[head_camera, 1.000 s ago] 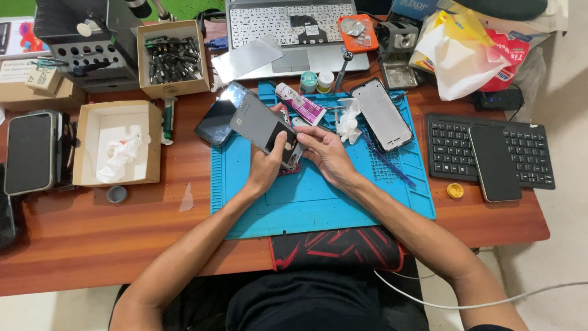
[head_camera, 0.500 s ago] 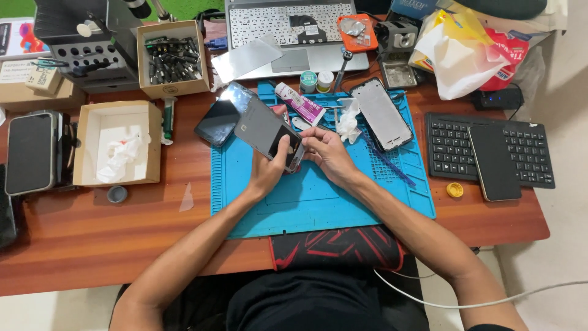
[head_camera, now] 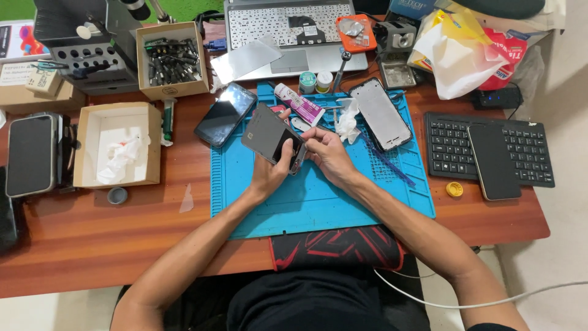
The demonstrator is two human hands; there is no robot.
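Over the blue work mat both hands meet on a dark grey phone panel. My left hand grips its lower edge from below and tilts it up. My right hand pinches the panel's right end with thumb and fingers. Behind the hands on the mat lie a pink and white tube and a crumpled white tissue. An opened phone frame lies on the mat to the right of my right hand.
A black phone lies at the mat's left edge. A cardboard box with white paper and a box of tool bits stand left. A laptop is behind; a black keyboard carrying a dark phone is right.
The panel has swung a little, its lower end turned toward my right hand. My right hand's fingers have moved closer onto its end. Both hands stay over the mat.
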